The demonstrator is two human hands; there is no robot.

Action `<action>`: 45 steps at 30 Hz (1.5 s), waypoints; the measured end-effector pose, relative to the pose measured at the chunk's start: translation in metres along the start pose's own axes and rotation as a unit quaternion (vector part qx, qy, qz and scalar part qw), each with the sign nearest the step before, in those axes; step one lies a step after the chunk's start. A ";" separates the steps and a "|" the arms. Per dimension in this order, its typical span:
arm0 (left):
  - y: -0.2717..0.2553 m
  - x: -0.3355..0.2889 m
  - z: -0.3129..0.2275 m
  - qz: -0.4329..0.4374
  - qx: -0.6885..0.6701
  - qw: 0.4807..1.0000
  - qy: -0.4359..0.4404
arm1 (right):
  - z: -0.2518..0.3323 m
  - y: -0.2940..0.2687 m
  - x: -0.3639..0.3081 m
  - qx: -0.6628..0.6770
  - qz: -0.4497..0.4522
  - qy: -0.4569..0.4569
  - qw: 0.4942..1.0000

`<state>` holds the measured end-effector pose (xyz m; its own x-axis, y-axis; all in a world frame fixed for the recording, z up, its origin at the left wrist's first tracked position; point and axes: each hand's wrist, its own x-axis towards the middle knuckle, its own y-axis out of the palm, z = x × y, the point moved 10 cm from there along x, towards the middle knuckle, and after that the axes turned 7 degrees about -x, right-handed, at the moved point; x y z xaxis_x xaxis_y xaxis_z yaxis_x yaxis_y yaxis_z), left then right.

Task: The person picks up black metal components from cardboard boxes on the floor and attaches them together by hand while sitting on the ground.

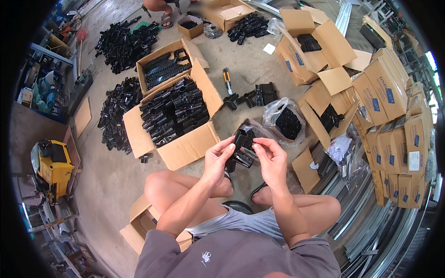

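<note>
Grey-brown T-shirt fills six o'clock in the head view. Near the dial's centre, the left hand grips a black plastic part between thumb and fingers; the right hand has thumb and fingertips pinched together at its right side, on something too small to tell. From it, an open cardboard carton of black parts stands at ten o'clock, a clear plastic bag at two.
</note>
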<state>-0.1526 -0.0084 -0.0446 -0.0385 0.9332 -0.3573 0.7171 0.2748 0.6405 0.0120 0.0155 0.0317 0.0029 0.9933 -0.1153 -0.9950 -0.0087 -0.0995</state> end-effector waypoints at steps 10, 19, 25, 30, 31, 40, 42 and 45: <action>0.004 -0.004 -0.008 -0.003 0.067 0.996 0.067 | -0.011 0.010 -0.004 -0.066 -0.016 0.030 0.997; 0.006 -0.005 -0.012 -0.013 0.067 0.994 0.084 | -0.027 0.016 -0.009 -0.041 -0.038 0.051 0.997; 0.000 -0.007 -0.013 -0.025 0.057 0.994 0.090 | -0.015 0.019 -0.011 -0.100 -0.055 0.011 0.993; 0.002 -0.004 -0.016 -0.030 0.067 0.993 0.092 | -0.022 0.019 -0.009 -0.095 -0.070 -0.007 0.993; 0.002 -0.004 -0.016 -0.030 0.069 0.993 0.091 | -0.024 0.020 -0.009 -0.086 -0.072 0.001 0.994; 0.001 -0.004 -0.012 -0.027 0.066 0.993 0.090 | -0.006 0.022 -0.012 -0.153 -0.084 -0.057 0.983; 0.002 -0.004 -0.011 -0.026 0.075 0.993 0.086 | -0.008 0.021 -0.012 -0.143 -0.085 -0.048 0.985; 0.001 -0.004 -0.008 -0.025 0.069 0.994 0.086 | -0.013 0.020 -0.013 -0.135 -0.085 -0.040 0.986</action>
<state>-0.1576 -0.0100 -0.0373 -0.1860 0.9483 -0.2572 0.7991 0.2984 0.5219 -0.0069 0.0006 0.0182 0.1490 0.9888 0.0036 -0.9181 0.1397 -0.3709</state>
